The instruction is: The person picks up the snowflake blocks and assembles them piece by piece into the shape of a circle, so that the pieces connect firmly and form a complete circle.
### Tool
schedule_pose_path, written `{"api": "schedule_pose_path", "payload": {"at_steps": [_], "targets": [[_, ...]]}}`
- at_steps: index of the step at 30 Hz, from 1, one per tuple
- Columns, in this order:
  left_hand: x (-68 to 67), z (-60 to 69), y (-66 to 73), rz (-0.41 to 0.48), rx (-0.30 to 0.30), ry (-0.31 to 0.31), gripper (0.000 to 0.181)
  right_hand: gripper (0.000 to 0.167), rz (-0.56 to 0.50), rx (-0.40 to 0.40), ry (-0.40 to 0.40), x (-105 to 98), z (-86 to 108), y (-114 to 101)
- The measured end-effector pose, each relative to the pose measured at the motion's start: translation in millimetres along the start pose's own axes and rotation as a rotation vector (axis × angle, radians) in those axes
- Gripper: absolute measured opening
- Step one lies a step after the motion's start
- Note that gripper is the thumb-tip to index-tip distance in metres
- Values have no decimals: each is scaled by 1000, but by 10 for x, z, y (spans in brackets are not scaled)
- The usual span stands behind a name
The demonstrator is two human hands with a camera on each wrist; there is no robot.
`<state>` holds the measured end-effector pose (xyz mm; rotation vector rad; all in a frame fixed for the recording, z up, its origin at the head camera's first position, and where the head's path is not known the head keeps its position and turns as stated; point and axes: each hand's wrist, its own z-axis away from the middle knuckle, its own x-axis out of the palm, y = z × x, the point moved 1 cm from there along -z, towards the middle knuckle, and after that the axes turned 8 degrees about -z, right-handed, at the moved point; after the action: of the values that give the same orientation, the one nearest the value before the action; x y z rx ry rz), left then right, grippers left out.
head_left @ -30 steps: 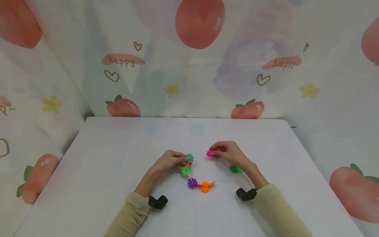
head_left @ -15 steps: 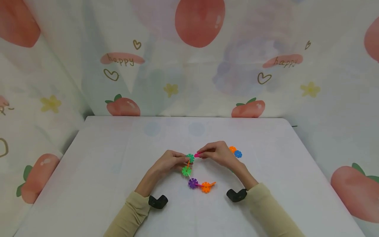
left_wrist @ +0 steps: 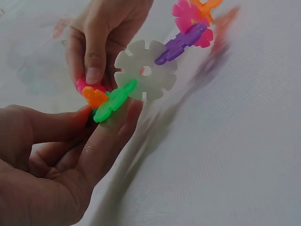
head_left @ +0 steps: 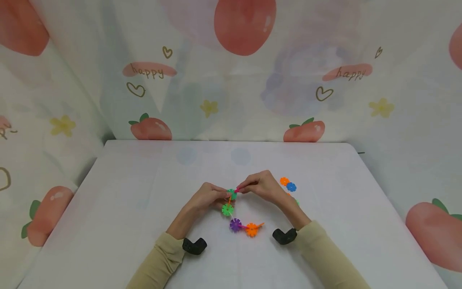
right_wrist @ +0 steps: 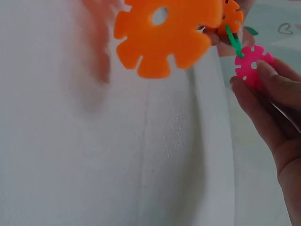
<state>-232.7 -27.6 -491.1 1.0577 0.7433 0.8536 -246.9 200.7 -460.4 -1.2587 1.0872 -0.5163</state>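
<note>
A chain of slotted snowflake discs hangs from my left hand point(head_left: 205, 198), which grips it at the teal-green disc point(head_left: 232, 193). Below follow an orange disc, a bright green disc point(head_left: 227, 209), a white disc point(left_wrist: 164, 77), a purple disc point(head_left: 236, 225), a pink one, and orange discs point(head_left: 251, 229) at the free end. My right hand point(head_left: 262, 186) pinches a pink disc point(right_wrist: 247, 68) between thumb and fingers. In the right wrist view its edge meets the teal-green disc's edge; how deep the slots sit is unclear.
Loose on the white table point(head_left: 144, 172), right of the hands, lie an orange disc point(head_left: 284, 181) and a blue disc point(head_left: 291, 186). More discs are partly hidden behind the right forearm. Black wrist cameras point(head_left: 195, 246) jut inward from both sleeves. A printed cloth point(head_left: 231, 92) hangs behind.
My right hand has moved left with the pink disc, bringing it against the teal-green disc. The left hand stays nearly still. Orange and blue loose discs have come into sight.
</note>
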Motion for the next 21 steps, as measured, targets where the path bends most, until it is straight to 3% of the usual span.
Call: {"api": "schedule_pose_path", "payload": {"at_steps": [7, 14, 18, 21], "targets": [[-9, 3, -29, 83, -50, -26, 28, 12, -169, 117, 36, 40, 14, 99], [-7, 20, 30, 146, -61, -50, 29, 14, -285, 119, 103, 66, 49, 151], [9, 28, 21, 111, -56, -52, 27, 14, -241, 118, 87, 69, 59, 165], [27, 19, 13, 59, -40, -88, 26, 14, -194, 117, 64, 61, 72, 153]]}}
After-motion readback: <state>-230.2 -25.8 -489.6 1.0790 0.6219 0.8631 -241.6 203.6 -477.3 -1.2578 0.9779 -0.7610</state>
